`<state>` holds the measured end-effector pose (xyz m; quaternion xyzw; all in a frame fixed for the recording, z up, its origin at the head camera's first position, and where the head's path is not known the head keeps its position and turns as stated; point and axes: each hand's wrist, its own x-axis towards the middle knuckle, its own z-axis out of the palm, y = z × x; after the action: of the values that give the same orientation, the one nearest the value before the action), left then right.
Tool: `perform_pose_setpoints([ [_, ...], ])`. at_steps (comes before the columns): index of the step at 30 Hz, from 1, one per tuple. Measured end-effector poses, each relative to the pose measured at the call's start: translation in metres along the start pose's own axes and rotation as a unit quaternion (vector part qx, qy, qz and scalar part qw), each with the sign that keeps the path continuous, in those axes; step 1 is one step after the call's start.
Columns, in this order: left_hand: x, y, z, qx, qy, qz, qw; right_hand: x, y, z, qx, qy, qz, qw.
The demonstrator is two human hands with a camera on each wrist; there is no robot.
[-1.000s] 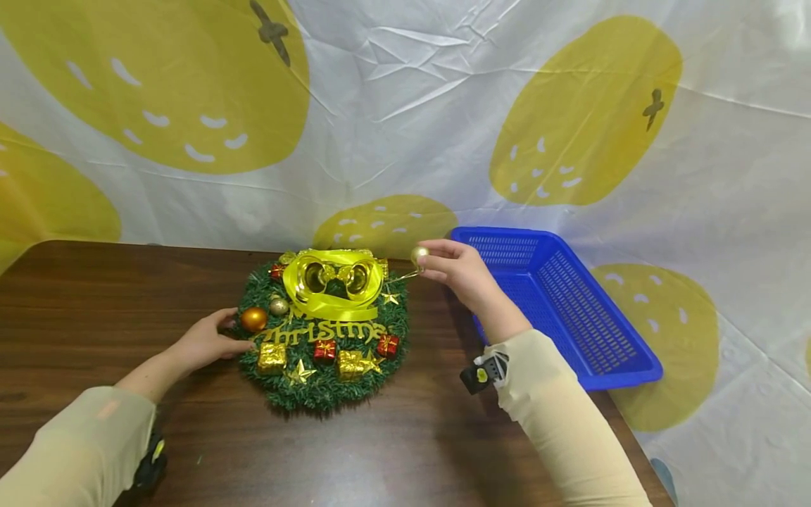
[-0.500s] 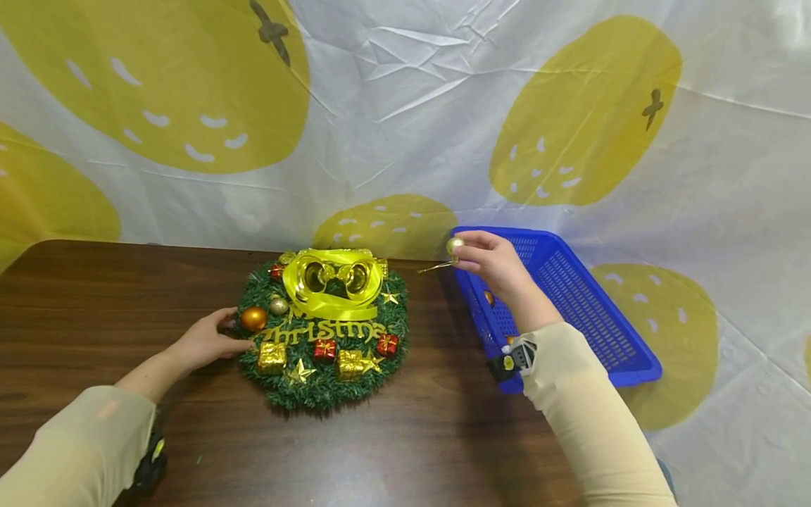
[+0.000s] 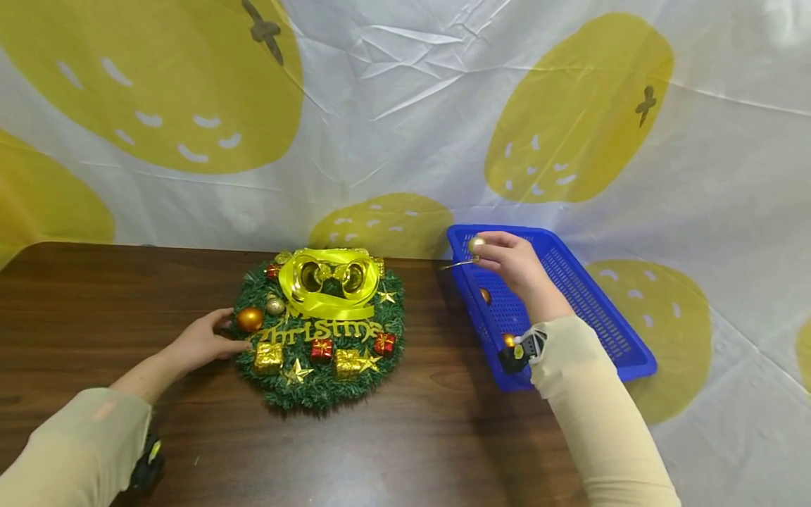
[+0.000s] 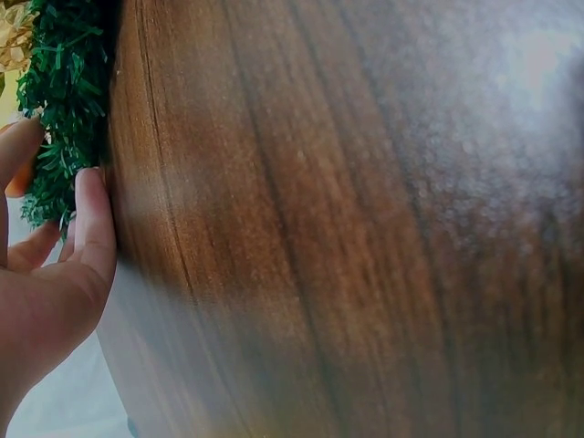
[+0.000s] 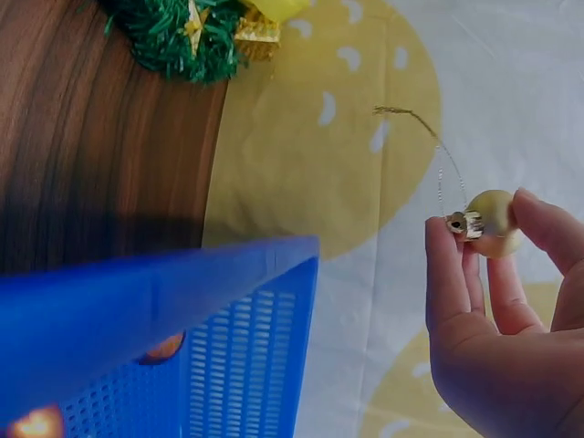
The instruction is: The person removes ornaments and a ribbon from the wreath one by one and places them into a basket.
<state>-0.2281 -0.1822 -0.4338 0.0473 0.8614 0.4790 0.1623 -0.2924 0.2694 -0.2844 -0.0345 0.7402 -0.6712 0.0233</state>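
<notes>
A green Christmas wreath (image 3: 319,398) lies on the table, trimmed with a yellow ribbon (image 3: 336,306), gold bells, stars, small gift boxes and "Christmas" lettering. My left hand (image 3: 201,343) grips the wreath's left edge, thumb and fingers around the greenery (image 4: 68,100) in the left wrist view. Between the thumb and fingertips of my right hand (image 3: 516,266) is a small gold ball ornament (image 5: 494,224) with a metallic cap and a thin gold hanging cord (image 5: 422,123). This hand is over the far left part of a blue basket (image 3: 598,303).
Two orange ball ornaments lie in the basket, one ball (image 3: 509,340) nearer me and another ball (image 3: 485,295) farther back. An orange ball (image 3: 250,320) and a small gold ball (image 3: 275,305) sit on the wreath's left side. A patterned cloth (image 3: 380,105) hangs behind the table.
My right hand has carried the gold ball ornament from the wreath's right edge rightward to over the basket. My left hand has stayed at the wreath; the head view has shifted slightly.
</notes>
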Motion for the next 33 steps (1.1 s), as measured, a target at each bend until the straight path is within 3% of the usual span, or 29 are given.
perform_pose_setpoints([
  [12,-0.001,0.000,0.000,-0.003,-0.001,0.002,1.0000,-0.001,-0.001,-0.011,-0.048,0.025,0.008,0.998],
  [33,-0.002,0.001,0.000,-0.001,-0.002,0.008,1.0000,0.000,0.011,-0.026,-0.134,0.033,0.114,0.984],
])
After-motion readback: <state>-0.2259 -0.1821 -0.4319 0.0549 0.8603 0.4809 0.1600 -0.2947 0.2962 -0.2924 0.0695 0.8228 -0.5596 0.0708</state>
